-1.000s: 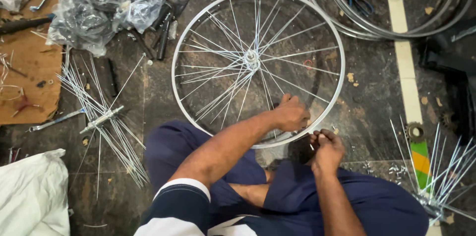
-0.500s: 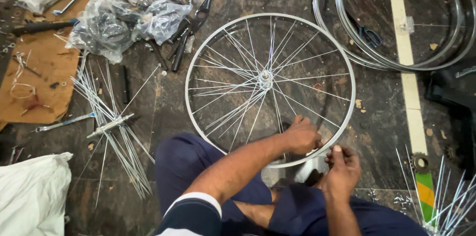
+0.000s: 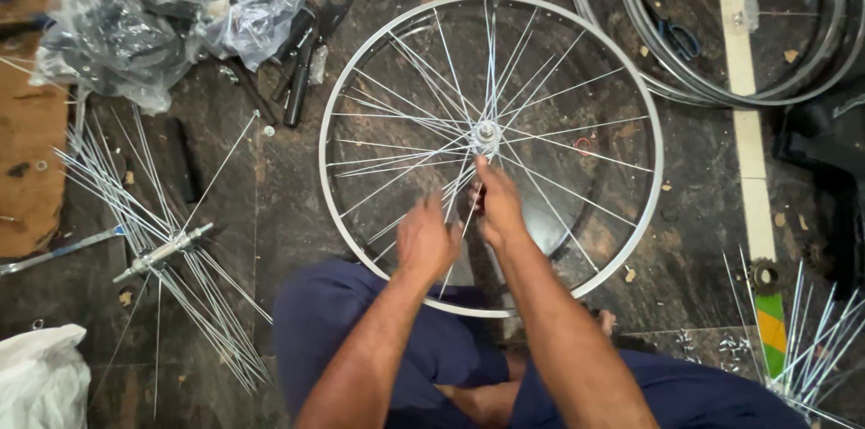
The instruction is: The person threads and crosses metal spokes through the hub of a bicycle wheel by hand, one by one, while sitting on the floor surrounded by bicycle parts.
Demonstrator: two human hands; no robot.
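Far left on the dark, gritty floor (image 3: 270,204) lies a loose hub with its spokes (image 3: 167,253) fanned out, thin bright steel rods. Above it sits a crumpled clear plastic bag (image 3: 153,19), and beside that a pair of black pliers (image 3: 315,28).

The wheel (image 3: 491,154) lies flat in front of my knees, its shiny silver rim round and smooth, the spokes crossing in toward the small metal hub (image 3: 487,133) at the middle.

My left hand (image 3: 428,240) hovers over the near spokes, fingers curled; I cannot tell whether its grip closes on one or only rests there. My right hand (image 3: 496,204) reaches just below the hub, its grip pinched on a spoke there.

To lace this well, I judge each spoke should follow the crossing pattern of its neighbours, bent gently so the thin wire does not kink, while the other hand steadies those already seated.

Upper right, bare rims (image 3: 721,77) are stacked; lower right, more loose spokes (image 3: 811,339).
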